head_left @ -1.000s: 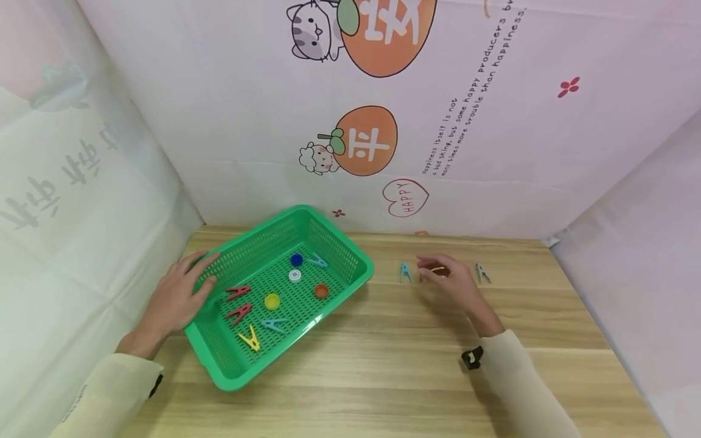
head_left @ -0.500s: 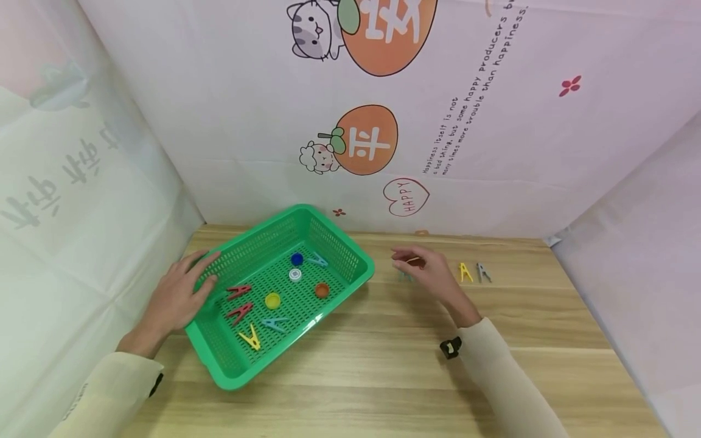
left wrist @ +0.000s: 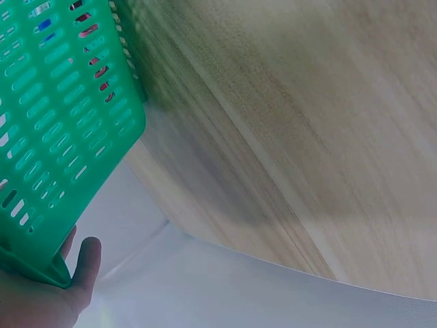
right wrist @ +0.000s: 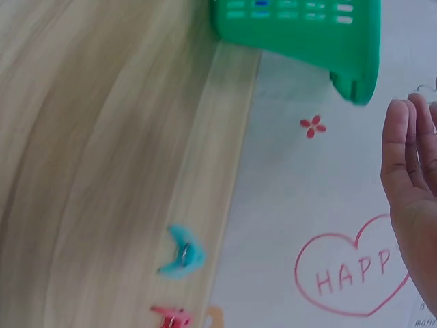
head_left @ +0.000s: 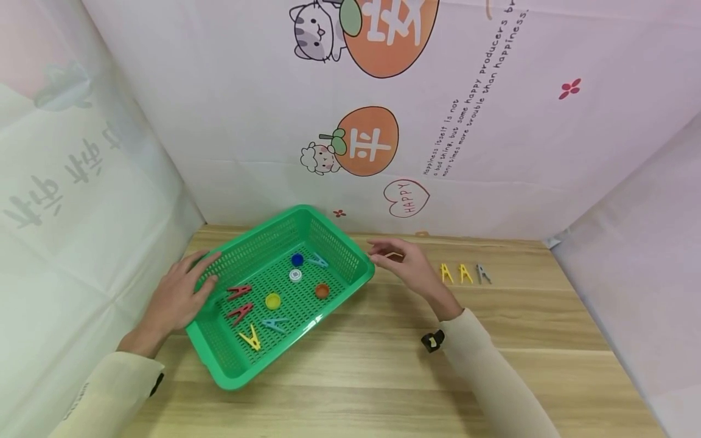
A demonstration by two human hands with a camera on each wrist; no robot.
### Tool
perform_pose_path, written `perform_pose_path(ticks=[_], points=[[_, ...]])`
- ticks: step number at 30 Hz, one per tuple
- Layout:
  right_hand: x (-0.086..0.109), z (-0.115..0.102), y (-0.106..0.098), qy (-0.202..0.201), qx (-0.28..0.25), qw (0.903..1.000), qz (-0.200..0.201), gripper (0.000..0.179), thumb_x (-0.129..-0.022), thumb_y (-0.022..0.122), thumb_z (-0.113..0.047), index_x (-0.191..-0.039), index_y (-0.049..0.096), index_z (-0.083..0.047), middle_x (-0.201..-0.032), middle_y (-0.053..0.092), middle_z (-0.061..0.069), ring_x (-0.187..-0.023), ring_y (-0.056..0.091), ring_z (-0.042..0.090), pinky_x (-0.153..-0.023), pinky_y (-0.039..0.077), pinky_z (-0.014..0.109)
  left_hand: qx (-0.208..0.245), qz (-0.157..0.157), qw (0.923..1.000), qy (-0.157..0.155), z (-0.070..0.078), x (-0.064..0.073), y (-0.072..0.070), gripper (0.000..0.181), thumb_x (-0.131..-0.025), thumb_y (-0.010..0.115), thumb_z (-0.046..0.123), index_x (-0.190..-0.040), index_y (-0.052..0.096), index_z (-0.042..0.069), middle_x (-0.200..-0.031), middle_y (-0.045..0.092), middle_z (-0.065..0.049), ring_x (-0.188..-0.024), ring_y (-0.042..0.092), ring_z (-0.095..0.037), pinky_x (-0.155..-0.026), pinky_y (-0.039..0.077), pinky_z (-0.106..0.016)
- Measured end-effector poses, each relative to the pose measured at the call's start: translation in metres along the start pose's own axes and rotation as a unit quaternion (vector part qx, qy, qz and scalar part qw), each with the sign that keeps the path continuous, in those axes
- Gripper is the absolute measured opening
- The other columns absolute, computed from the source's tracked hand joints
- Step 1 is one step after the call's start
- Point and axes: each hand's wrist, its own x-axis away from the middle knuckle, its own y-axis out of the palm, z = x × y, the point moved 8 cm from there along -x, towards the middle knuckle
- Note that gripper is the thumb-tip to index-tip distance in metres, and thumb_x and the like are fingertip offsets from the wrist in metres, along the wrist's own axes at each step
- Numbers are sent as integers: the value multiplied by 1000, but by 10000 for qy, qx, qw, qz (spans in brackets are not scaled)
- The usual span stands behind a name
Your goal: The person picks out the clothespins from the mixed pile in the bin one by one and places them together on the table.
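Note:
My left hand (head_left: 175, 295) grips the left rim of a green plastic basket (head_left: 219, 365), its thumb over the inside wall. In the left wrist view, fingers (left wrist: 89, 263) show outside the rim. My right hand (head_left: 408, 267) hovers with its fingertips right at the basket's right rim. In the right wrist view its fingers (right wrist: 396, 143) are fairly straight, with nothing seen in them. Below it lie a blue clothespin (right wrist: 184, 253) and a red clothespin (right wrist: 171, 318), both hidden from the head view. Two yellow clothespins (head_left: 446, 273) and a grey clothespin (head_left: 483, 274) lie farther right.
In the basket lie several clothespins, among them a yellow clothespin (head_left: 251, 337) and a red clothespin (head_left: 239, 313). With them are a blue cap (head_left: 297, 260), white cap (head_left: 295, 275), yellow cap (head_left: 272, 301) and orange cap (head_left: 322, 291). A printed cloth (head_left: 493, 201) hangs behind the wooden table (head_left: 383, 377).
My right hand has moved left along the row of clothespins to the basket's right rim, uncovering the two yellow ones and hiding the blue one. My left hand and the basket stay put.

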Motion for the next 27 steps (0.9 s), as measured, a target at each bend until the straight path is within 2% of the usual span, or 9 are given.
perform_pose_path(ticks=[7,16,23,27], points=[[-10,-15,19,-150,-271,9991,-282,40,-105,74,-10,-143,69,0,-122,77,20,-109,73,20,-93,61,22,-17,-25,10000,-1,0,0,1,52,-113,56,24,-162,49,9,-165,43,-28,-142,45,-57,-108,40,-79],[-26,-41,35,-360,-36,9967,-722,39,-105,75,-14,-143,69,-3,-120,79,13,-111,73,24,-95,62,27,-3,-16,10000,-17,-1,1,1,52,-113,55,24,-162,49,8,-165,42,-29,-143,44,-57,-108,40,-79],[-40,-63,47,-570,66,9931,-1020,37,-104,76,-14,-140,72,-7,-118,79,8,-111,73,21,-101,64,37,6,1,10000,6,-1,0,0,51,-114,54,25,-162,49,8,-165,43,-29,-141,45,-58,-107,41,-79],[-48,-79,60,-784,181,9885,-1284,35,-104,77,-15,-138,74,-8,-116,79,6,-108,73,18,-99,65,38,5,-1,10000,21,-1,-1,0,51,-114,55,24,-162,50,7,-165,43,-29,-141,45,-58,-107,41,-79]])
